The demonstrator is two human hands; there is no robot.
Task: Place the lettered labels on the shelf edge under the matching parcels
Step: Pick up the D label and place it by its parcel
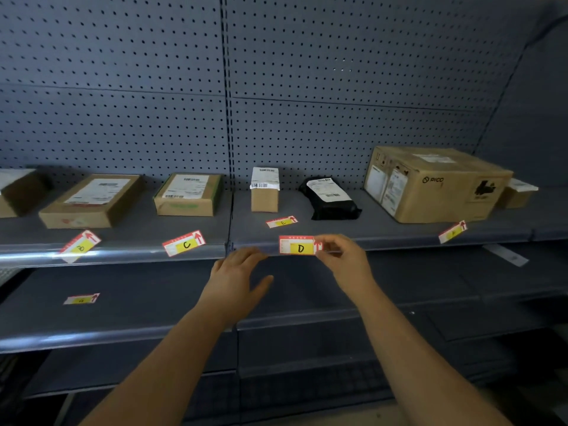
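My right hand (341,256) pinches the D label (297,245) by its right end, thumb and fingertips closed over the red arrow, and holds it level against the front shelf edge (399,241). The label is a small card: I judge it very light, thin and bendable, likely to flex or slip if held by a corner alone, so an end grip with a second hand steadying the free end suits it best. My left hand (236,272) is open, fingers loosely spread, empty, just below and left of the label's free end and not touching it. Above and slightly left of my right hand, on the shelf top, lies the E label (282,222), just in front of a small upright parcel (265,192); a black bagged parcel (330,198) lies above and to the right. The C label (184,243) rests well to the left of my left hand. Which parcel matches D I cannot tell.
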